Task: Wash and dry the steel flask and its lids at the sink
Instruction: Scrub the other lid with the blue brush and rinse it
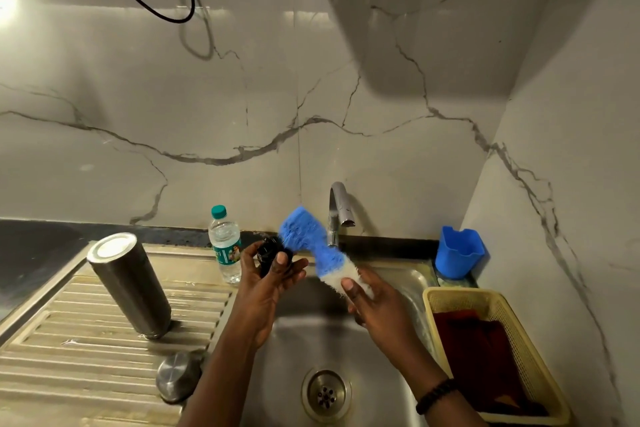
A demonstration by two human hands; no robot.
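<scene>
The steel flask [130, 282] stands upside down on the ribbed drainboard [69, 350] at left. A steel cup lid [177, 381] lies mouth down near the drainboard's front corner. Over the sink [311, 340], my left hand [268, 282] grips a small black inner lid [270, 253]. My right hand [372, 302] holds the white end of a blue and white sponge [311, 239], whose blue end touches the black lid.
The tap [339, 208] rises behind the sink, no water visibly running. A small plastic water bottle [225, 243] stands by the left hand. A blue plastic cup [459, 251] sits at the back right. A yellow basket [450, 302] holding a dark red cloth [485, 357] is on the right.
</scene>
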